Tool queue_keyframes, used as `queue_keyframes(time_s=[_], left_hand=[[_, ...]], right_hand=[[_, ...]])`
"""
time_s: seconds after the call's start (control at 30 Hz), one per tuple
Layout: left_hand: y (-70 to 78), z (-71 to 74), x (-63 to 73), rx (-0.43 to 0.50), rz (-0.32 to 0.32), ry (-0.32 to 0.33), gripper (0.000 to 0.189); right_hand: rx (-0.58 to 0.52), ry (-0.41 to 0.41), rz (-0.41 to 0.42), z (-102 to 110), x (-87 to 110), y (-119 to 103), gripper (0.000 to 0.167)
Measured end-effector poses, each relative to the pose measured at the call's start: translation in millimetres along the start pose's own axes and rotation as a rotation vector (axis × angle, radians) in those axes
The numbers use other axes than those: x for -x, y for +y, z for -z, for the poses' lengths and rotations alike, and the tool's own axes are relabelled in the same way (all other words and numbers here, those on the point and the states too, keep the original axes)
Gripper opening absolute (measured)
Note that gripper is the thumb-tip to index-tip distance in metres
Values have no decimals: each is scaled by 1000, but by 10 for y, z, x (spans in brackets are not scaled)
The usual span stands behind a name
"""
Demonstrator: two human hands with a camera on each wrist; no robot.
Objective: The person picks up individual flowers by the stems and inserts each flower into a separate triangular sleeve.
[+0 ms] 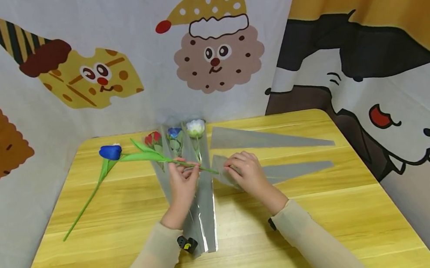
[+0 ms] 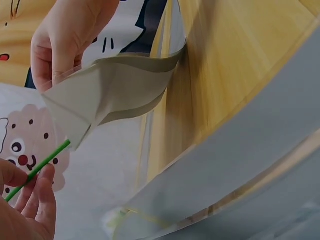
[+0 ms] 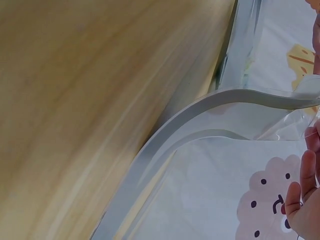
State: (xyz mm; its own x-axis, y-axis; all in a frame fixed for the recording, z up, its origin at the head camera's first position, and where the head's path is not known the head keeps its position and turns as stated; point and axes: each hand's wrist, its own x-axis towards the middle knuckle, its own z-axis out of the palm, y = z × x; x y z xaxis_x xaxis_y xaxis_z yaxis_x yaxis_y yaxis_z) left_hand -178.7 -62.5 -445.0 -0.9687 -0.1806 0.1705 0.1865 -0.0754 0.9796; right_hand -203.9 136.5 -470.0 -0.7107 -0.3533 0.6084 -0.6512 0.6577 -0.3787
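Note:
My left hand [image 1: 183,178] pinches the green stem [image 2: 52,156] of an artificial flower between thumb and fingers. Its long green leaves [image 1: 142,156] reach left, where its bloom end overlaps a blue tulip [image 1: 110,152] lying on the table. The bare stem tip points right, at the wide mouth of a grey clear-edged wrapping sleeve [image 2: 112,90]. My right hand [image 1: 248,170] pinches that sleeve near its mouth; in the left wrist view the mouth is slightly parted, with the stem tip right at it. The sleeve's narrow end trails right along the table.
Beneath my left hand lie several sleeved flowers: a red rose [image 1: 153,139], a blue flower [image 1: 175,134] and a white flower [image 1: 196,128]. Another flat grey sleeve [image 1: 266,136] lies at the back right of the wooden table [image 1: 308,237]. A cartoon-print cloth [image 1: 153,70] hangs behind.

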Motion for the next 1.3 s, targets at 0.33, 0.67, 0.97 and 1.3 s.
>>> queue_keyframes(time_s=[0.33,0.67,0.97,1.3], left_hand=[[46,-27,35,-36,-1,-91,17],[39,-72,59,-23,-14,-102,22],[84,-98,74,-126,49,-115,16],[-195,-66,-16,-113,66,-125,18]], right_hand=[[4,-4,-17,-17,-29,-20,6],[-9,9,-28,-45,-23,-41,6],[-2,1,-25,-60,-23,-42,6],[1,-9,-34,-61,-22,-51,4]])
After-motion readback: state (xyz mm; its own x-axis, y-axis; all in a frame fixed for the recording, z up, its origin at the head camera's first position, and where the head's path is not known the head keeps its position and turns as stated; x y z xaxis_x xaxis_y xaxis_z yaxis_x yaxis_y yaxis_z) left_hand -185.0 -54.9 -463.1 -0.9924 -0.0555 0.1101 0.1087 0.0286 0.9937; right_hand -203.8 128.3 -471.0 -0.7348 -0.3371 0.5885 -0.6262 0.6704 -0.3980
